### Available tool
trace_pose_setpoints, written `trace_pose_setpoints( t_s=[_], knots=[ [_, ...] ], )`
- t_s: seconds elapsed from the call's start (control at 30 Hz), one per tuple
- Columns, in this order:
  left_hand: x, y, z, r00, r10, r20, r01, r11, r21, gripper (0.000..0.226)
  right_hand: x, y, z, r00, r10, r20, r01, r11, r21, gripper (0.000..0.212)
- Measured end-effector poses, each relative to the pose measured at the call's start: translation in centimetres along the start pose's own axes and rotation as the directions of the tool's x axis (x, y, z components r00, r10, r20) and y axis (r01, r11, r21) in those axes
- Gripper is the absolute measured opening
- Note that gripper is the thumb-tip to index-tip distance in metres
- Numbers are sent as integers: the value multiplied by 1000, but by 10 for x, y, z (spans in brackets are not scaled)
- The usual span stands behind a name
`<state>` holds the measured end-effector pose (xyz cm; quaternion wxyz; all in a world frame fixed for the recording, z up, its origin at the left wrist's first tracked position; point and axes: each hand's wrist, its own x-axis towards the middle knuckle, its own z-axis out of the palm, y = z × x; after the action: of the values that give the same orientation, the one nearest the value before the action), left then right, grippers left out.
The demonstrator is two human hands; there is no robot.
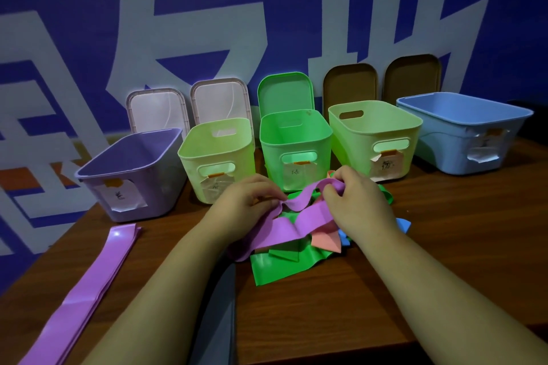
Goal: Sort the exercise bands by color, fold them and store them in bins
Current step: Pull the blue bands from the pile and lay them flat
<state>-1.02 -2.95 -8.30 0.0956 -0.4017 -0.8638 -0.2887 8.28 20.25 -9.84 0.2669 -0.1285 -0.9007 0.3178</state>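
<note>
Flattened purple bands (98,272) lie along the lower left of the frame, below the purple bin (130,169). At centre, the left hand (243,201) pinches one loose purple band (296,222) with curled fingers. The right hand (355,201) grips the same band further along, above tangled green bands (284,267). It looks light, limp and stretchy, probably clingy: best taken by its ends and drawn flat.

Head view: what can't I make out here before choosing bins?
- Purple bin's label: handwriting too blurred to read, head view.
- Floor of the green bin: hidden by its near wall.
- Blue band: mostly hidden under the right hand and the held purple band.
- Flat purple bands: cut off by the bottom edge.
</note>
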Motion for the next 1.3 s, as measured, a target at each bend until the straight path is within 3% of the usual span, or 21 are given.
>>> trace_pose_setpoints(
  t_s=[0.2, 0.3, 0.37, 0.67, 0.73, 0.83, 0.97, 1.1, 1.23, 1.3],
  knots=[
    [6, 21, -18, 988, -77, -134, 67, 995, -77, 16, -2, -2, -1, 998, -56, 7, 56, 998, 7, 11],
    [17, 33, -40, 966, 34, -255, -43, 999, -32, 17, -3, -2, -2, 996, -90, -5, 90, 996, 23, 7],
    [26, 44, -58, 944, 107, -313, -107, 994, 18, 18, -5, -4, -5, 995, -102, -9, 102, 994, 47, 16],
    [56, 112, -125, 889, 209, -408, -179, 978, 111, 21, -20, -22, -12, 971, -239, 25, 238, 971, 20, 34],
    [59, 124, -135, 878, 218, -425, -175, 975, 137, 23, -23, -26, -12, 961, -274, 33, 266, 951, 157, 41],
    [64, 137, -149, 874, 219, -434, -163, 973, 163, 22, -28, -34, -13, 955, -273, 118, 192, 868, 457, 46],
    [66, 151, -165, 858, 232, -458, -175, 971, 163, 21, -32, -44, -7, 934, -259, 246, 35, 752, 658, 54],
    [68, 157, -179, 845, 238, -478, -155, 966, 206, 19, -34, -50, -4, 924, -218, 313, -51, 743, 667, 21],
    [67, 157, -190, 848, 197, -492, -83, 966, 245, 18, -38, -50, -5, 918, -177, 355, -133, 706, 695, 17],
    [65, 155, -195, 849, 171, -500, -52, 968, 244, 19, -41, -51, -9, 912, -162, 377, -143, 735, 663, 18]
  ],
)
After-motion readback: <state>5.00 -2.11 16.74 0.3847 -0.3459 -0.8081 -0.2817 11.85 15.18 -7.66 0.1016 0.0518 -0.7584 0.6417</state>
